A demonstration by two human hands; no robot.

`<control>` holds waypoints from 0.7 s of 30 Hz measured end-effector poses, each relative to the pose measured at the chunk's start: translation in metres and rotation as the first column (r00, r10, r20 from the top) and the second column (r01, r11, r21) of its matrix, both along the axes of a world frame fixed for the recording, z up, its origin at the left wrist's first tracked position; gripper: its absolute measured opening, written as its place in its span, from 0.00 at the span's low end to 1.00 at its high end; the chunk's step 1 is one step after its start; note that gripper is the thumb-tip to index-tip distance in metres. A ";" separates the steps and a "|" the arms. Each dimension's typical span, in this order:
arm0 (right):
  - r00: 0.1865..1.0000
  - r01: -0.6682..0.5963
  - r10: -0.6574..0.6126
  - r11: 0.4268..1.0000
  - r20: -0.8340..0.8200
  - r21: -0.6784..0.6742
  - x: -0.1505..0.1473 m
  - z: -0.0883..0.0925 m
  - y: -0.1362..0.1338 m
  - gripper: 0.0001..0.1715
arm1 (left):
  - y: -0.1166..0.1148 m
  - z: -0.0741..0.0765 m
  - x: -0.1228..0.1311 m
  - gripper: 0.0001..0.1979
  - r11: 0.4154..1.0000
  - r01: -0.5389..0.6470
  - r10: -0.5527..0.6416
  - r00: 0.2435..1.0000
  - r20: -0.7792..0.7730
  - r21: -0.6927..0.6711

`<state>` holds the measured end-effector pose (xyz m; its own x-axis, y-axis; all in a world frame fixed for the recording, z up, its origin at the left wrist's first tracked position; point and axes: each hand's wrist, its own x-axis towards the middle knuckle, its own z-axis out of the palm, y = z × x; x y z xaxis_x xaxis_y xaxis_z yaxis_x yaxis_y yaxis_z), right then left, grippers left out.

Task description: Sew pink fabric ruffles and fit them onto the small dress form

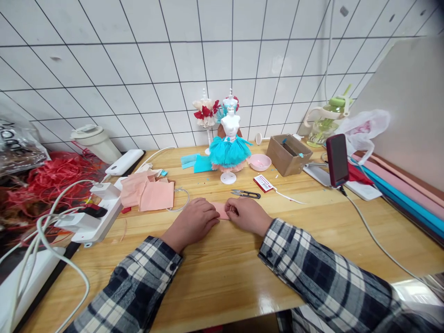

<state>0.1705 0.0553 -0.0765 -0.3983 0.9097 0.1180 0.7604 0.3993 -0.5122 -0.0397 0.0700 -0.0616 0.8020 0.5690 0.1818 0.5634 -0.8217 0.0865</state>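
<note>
A small pink fabric piece [222,210] lies on the wooden table [215,273] between my hands. My left hand [194,222] rests knuckles-up with its fingers curled onto the left side of the piece. My right hand [247,214] pinches the right edge of the same piece. Black thread snips [247,194] lie just beyond my right hand. A small mannequin in a teal tutu [229,149] stands behind them, with two more dressed mannequins [211,112] at the wall.
Pink fabric pieces [147,190] and a white power strip [95,217] with cables lie at left, by red raffia [45,185]. A pink bowl [260,162], cardboard box [288,154], propped phone [337,159] with its cable, and coloured rolls [402,192] are at right.
</note>
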 end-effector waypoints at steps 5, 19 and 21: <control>1.000 -0.008 0.012 0.990 -0.022 0.139 0.000 0.003 -0.001 0.05 | -0.002 0.002 0.004 0.14 0.998 -0.056 0.057 0.997 -0.056 0.007; 0.989 -0.118 0.105 0.983 0.102 0.138 0.002 0.006 -0.001 0.07 | 0.000 -0.002 -0.003 0.12 0.971 -0.167 0.186 0.978 0.096 -0.172; 0.992 -0.107 0.097 0.986 0.079 0.126 0.002 0.005 -0.001 0.06 | 0.000 -0.001 -0.004 0.11 0.969 -0.174 0.194 0.976 0.100 -0.178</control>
<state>0.1728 0.0543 -0.0713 -0.5001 0.8427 0.1994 0.7455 0.5361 -0.3961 -0.0435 0.0702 -0.0631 0.6598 0.7349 0.1569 0.6815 -0.6732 0.2870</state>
